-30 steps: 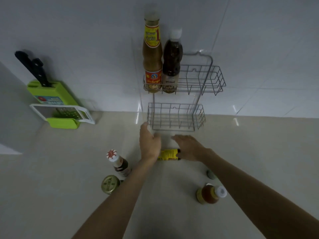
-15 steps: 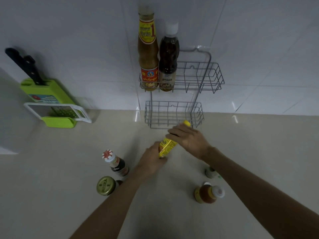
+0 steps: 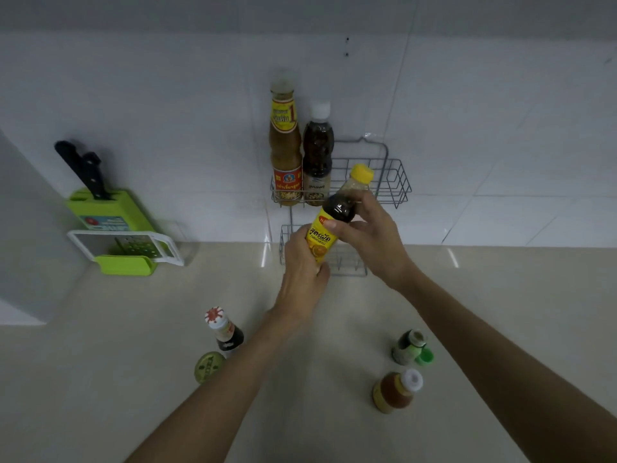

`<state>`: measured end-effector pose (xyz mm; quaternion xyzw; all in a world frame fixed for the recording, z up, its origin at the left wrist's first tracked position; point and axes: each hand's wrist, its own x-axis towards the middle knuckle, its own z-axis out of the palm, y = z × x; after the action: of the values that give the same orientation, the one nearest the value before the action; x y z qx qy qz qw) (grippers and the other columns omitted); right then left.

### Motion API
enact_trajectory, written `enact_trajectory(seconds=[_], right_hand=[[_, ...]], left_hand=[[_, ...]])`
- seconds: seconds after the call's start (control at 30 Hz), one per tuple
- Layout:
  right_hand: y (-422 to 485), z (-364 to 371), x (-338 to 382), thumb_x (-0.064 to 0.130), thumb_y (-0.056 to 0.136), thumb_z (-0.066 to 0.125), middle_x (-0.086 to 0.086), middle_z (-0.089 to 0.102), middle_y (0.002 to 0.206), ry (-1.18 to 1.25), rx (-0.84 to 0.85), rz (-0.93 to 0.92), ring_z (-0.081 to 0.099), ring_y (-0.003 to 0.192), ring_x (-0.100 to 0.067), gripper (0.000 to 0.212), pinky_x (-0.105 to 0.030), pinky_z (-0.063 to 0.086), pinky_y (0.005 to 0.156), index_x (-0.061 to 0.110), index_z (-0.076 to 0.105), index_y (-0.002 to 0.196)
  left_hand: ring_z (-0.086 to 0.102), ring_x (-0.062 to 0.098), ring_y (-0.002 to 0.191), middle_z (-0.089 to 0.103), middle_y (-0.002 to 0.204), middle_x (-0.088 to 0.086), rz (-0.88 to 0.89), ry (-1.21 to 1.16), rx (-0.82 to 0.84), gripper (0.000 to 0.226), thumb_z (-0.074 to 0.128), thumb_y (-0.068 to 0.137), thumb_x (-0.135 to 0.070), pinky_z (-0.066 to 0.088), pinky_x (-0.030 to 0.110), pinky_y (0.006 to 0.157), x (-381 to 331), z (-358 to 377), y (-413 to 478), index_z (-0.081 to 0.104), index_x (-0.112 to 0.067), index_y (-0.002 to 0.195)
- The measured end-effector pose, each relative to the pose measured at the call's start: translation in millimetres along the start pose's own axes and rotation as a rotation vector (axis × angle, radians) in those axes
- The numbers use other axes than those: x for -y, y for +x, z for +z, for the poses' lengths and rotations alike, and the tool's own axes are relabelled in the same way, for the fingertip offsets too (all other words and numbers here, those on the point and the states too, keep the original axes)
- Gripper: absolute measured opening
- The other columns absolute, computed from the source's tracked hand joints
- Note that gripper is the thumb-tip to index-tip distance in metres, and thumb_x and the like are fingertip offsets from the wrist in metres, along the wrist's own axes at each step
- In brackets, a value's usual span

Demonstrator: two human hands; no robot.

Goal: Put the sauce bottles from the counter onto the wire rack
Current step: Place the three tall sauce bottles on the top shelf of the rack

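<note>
A dark sauce bottle with a yellow cap and yellow label (image 3: 329, 225) is tilted in the air in front of the wire rack (image 3: 397, 182). My left hand (image 3: 302, 272) grips its base and my right hand (image 3: 367, 232) grips its upper body. The rack's top shelf holds a tall orange-brown bottle (image 3: 285, 152) and a dark bottle with a white cap (image 3: 317, 155), both at its left end. The lower shelf (image 3: 347, 265) is partly hidden by my hands. On the counter stand a red-and-white-capped bottle (image 3: 223, 329), a green bottle (image 3: 409, 345) and an orange bottle (image 3: 395, 390).
A round gold-lidded jar (image 3: 209, 366) stands by the red-and-white-capped bottle. A green knife block with black-handled knives (image 3: 100, 205) and a white-framed grater (image 3: 127, 247) sit at the back left against the tiled wall. A loose green cap (image 3: 426, 356) lies beside the green bottle.
The yellow-label bottle lay on the counter under both hands; now it is lifted and tipped upward in front of the rack. The view has shifted down and back.
</note>
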<state>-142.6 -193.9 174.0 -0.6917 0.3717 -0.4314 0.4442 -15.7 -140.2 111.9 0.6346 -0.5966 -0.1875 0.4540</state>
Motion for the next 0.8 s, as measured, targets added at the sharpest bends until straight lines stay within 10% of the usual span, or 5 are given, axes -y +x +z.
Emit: enact_trajectory(seconds=[0.3,0.47,0.6,0.8], right_hand=[[74.1,-44.1,19.3,0.015,0.090,0.062,-0.011,0.057,0.125,-0.278,-0.247,-0.162,0.057,0.110,-0.016,0.047,-0.025,0.048,0.093,0.019,0.044,0.134],[95.2,-49.2,3.0,0.011,0.090,0.062,0.007,0.058,0.111,-0.256,-0.051,-0.039,0.060,0.108,-0.022,0.049,-0.039,0.054,0.093,0.022,0.046,0.134],[98.0,-38.7,-3.4,0.014,0.092,0.058,0.013,0.056,0.112,-0.234,0.044,-0.031,0.059,0.114,-0.027,0.046,-0.053,0.055,0.090,0.025,0.042,0.135],[94.8,-28.1,-4.6,0.023,0.098,0.052,0.005,0.052,0.125,-0.405,0.032,-0.081,0.057,0.117,-0.021,0.052,-0.018,0.050,0.084,0.013,0.029,0.143]], left_hand=[[-0.014,0.025,0.149,-0.006,0.164,0.001,-0.235,-0.203,-0.100,0.107,0.071,0.080,-0.012,-0.002,0.038,0.118,-17.5,-44.3,84.7,-0.007,-0.019,0.153],[0.044,0.021,0.127,0.040,0.141,0.005,-0.344,-0.438,0.074,0.097,0.067,0.077,-0.001,0.035,0.047,0.113,-15.5,-50.3,103.4,0.006,-0.022,0.150],[0.049,0.022,0.123,0.042,0.137,0.007,-0.326,-0.410,0.087,0.098,0.065,0.075,0.006,0.045,0.042,0.105,-8.9,-48.9,103.9,0.009,-0.025,0.149],[0.050,0.024,0.123,0.043,0.138,0.009,-0.314,-0.413,0.115,0.106,0.066,0.070,0.002,0.047,0.047,0.104,-6.5,-49.0,104.0,0.005,-0.030,0.150]])
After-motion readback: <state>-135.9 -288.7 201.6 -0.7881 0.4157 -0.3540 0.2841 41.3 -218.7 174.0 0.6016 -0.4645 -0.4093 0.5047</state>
